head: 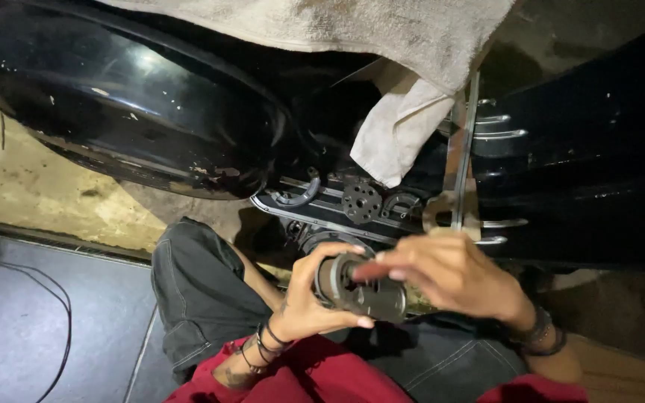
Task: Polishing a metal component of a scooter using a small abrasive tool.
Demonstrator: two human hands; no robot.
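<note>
left hand (304, 295): wrapped round 1 grey round metal part (360, 291)
right hand (446, 272): fingers poked into its open end
inside: too dark to tell

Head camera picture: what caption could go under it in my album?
Both hands, left and right, hold a round grey metal part beside a black scooter draped with a towel.

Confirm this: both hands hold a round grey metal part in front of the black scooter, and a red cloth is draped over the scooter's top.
Not quite. In the head view the cloth draped over the scooter is off-white, not red. The rest holds: left hand and right hand both hold the round grey metal part in front of it.
</note>
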